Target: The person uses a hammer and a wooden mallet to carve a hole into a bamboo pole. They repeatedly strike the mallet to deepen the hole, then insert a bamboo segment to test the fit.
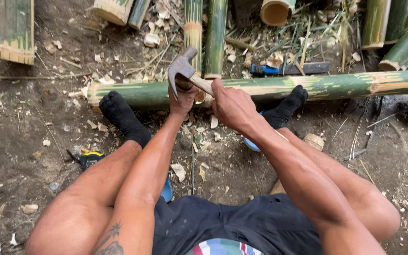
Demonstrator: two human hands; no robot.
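1. The measuring tape (90,158), yellow and black, lies on the dirt by the left thigh. A shifting leg could kick it or press it into the soil.
2. The right hand (232,106) is closed around the wooden handle of the claw hammer (188,74), whose steel head is raised just above the pole. If that grasp loosens mid-swing, I judge the head could glance off the round surface.
3. The left hand (183,97) is wrapped around something small held upright against the long bamboo pole (270,89) (what it is cannot be made out under the fingers). It sits directly beneath the hammer head, so a slightly off strike would likely land on the knuckles.
4. The pole lies crosswise on the ground, braced by both black-socked feet (119,113). It is round and smooth, so it could roll under a blow and pinch the toes.
5. Beyond it, cut bamboo sections (204,33) and a blue-handled blade (289,69) lie among the shavings, near enough that a jolted pole might knock them.
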